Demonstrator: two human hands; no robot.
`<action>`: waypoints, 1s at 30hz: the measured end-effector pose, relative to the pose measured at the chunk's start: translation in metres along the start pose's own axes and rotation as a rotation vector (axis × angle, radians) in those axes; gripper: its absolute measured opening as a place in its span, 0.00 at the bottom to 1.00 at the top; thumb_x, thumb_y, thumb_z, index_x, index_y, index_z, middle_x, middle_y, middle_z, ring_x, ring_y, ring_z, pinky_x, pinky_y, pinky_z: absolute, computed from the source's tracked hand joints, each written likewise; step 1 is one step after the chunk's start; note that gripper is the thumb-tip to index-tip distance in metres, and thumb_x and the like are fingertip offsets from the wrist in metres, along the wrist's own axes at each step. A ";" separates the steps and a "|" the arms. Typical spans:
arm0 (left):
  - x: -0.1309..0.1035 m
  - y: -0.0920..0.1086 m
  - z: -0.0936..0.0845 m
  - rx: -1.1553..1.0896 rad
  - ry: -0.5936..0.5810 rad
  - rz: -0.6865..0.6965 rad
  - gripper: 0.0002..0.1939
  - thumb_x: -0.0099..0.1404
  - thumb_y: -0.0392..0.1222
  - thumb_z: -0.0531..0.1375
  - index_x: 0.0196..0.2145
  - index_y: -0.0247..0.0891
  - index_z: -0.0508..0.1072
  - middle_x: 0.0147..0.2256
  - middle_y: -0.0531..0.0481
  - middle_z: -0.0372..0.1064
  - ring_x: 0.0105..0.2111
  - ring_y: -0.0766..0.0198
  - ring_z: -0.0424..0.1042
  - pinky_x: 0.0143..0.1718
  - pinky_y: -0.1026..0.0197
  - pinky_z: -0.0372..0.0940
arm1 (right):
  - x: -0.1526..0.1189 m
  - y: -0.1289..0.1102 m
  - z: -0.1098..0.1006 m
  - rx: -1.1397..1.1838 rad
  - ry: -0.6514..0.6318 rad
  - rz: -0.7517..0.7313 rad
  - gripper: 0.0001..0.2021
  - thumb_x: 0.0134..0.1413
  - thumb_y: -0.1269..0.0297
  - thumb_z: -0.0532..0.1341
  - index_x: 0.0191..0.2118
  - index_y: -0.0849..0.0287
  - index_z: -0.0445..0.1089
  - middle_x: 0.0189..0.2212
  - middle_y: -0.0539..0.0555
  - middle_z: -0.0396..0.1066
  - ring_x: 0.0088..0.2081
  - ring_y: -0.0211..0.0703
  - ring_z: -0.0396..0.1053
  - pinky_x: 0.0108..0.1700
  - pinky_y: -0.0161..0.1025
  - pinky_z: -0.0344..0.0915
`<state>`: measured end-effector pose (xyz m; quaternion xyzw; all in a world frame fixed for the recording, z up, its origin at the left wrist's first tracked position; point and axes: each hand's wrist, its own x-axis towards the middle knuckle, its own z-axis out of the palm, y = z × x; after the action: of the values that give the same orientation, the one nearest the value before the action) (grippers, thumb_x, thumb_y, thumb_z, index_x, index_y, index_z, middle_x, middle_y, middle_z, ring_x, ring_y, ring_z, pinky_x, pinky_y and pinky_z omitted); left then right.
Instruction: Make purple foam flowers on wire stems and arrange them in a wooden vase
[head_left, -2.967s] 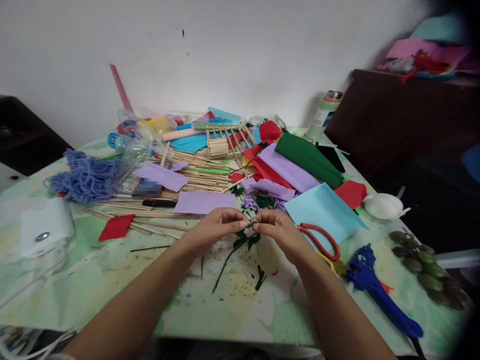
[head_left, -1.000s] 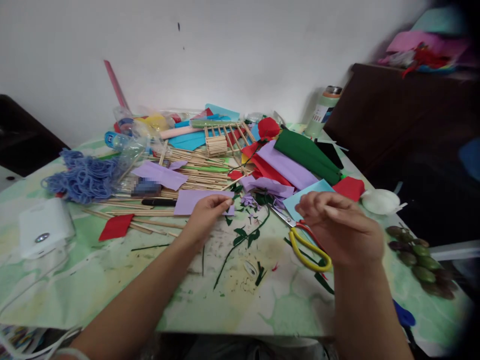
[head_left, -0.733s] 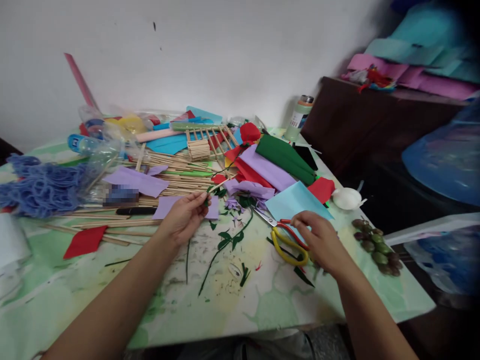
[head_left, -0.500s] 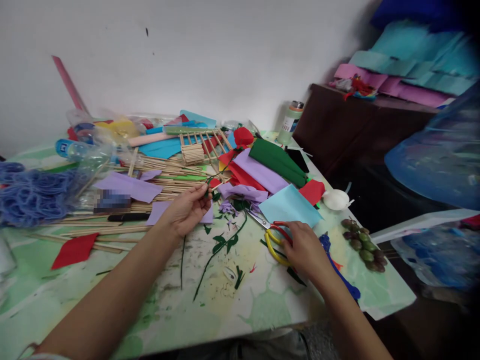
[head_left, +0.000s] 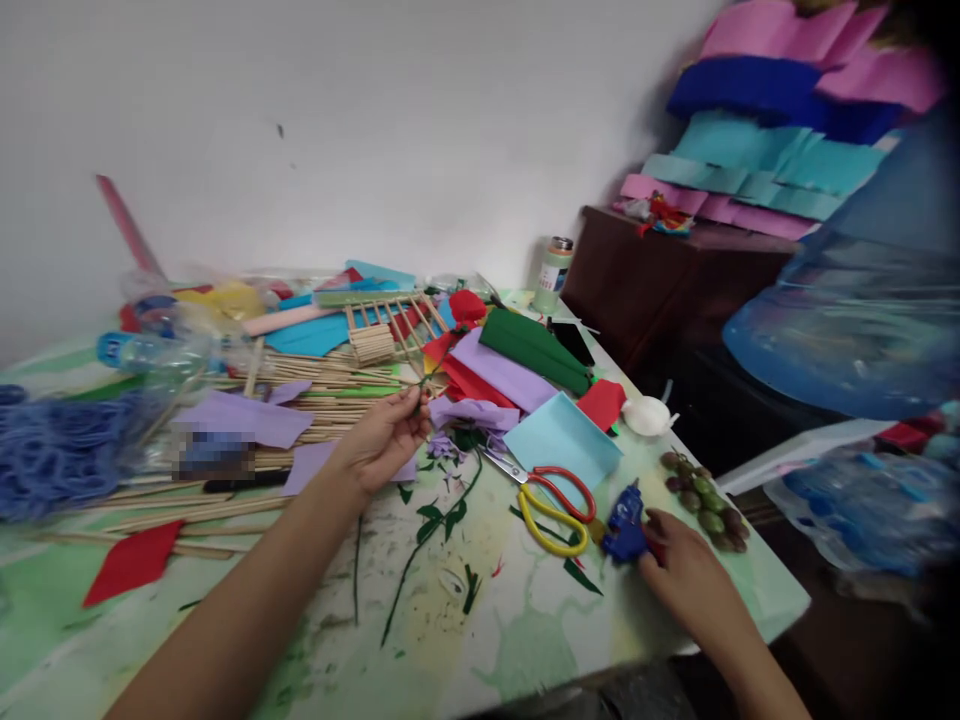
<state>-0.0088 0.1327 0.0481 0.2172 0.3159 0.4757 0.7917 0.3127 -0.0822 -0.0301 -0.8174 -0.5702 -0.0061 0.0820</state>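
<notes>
My left hand [head_left: 390, 437] is closed in a pinch around a thin dark green stem [head_left: 444, 362], whose tip points up and right over the colored paper. At the right, my right hand [head_left: 686, 560] has its fingers curled around a blue hot glue gun [head_left: 625, 522], its nozzle toward the back of the table. Scissors [head_left: 556, 512] with one red and one yellow handle lie between the hands, blades partly beside light blue paper [head_left: 562, 440]. A green stem with leaves [head_left: 441, 520] rests on the table below purple paper scraps [head_left: 472, 412].
Wooden sticks [head_left: 337, 375] and purple paper [head_left: 232, 415] crowd the left, with blue mesh [head_left: 60, 455] beyond. A dark green roll [head_left: 536, 348], a white round object [head_left: 649, 415], grapes [head_left: 705, 497] and a bottle [head_left: 553, 273] stand or lie at right.
My right hand has let go of the scissors, which now lie on the table, and has moved right to the glue gun. My left hand still pinches the stem. The camera view has shifted.
</notes>
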 end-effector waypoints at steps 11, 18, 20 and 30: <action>0.007 0.004 0.007 -0.047 -0.047 -0.001 0.04 0.62 0.28 0.57 0.32 0.33 0.69 0.26 0.53 0.68 0.25 0.73 0.69 0.28 0.69 0.65 | -0.004 0.023 0.002 0.127 0.077 -0.080 0.16 0.40 0.65 0.56 0.39 0.59 0.69 0.37 0.61 0.71 0.41 0.55 0.69 0.45 0.47 0.66; -0.004 0.003 0.013 -0.002 -0.052 0.012 0.05 0.63 0.27 0.55 0.32 0.31 0.70 0.27 0.51 0.68 0.26 0.72 0.69 0.29 0.69 0.66 | -0.017 0.002 -0.019 0.244 0.673 0.007 0.20 0.43 0.53 0.60 0.40 0.63 0.67 0.37 0.63 0.70 0.35 0.58 0.70 0.35 0.49 0.66; -0.009 0.001 0.017 0.028 -0.063 0.020 0.05 0.62 0.27 0.55 0.33 0.31 0.71 0.27 0.50 0.68 0.25 0.73 0.69 0.29 0.69 0.66 | -0.023 -0.036 -0.034 0.337 0.672 -0.035 0.17 0.48 0.54 0.59 0.40 0.61 0.67 0.37 0.61 0.70 0.37 0.57 0.70 0.36 0.47 0.65; -0.025 -0.022 0.026 0.293 -0.132 0.059 0.10 0.53 0.31 0.64 0.36 0.31 0.76 0.30 0.48 0.72 0.29 0.72 0.70 0.34 0.70 0.63 | -0.002 -0.167 -0.060 0.729 0.559 -0.509 0.11 0.47 0.72 0.57 0.39 0.55 0.64 0.34 0.54 0.71 0.37 0.46 0.71 0.35 0.38 0.69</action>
<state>0.0145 0.0997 0.0596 0.3700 0.3228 0.4323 0.7563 0.1613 -0.0361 0.0505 -0.5387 -0.6721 -0.0446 0.5060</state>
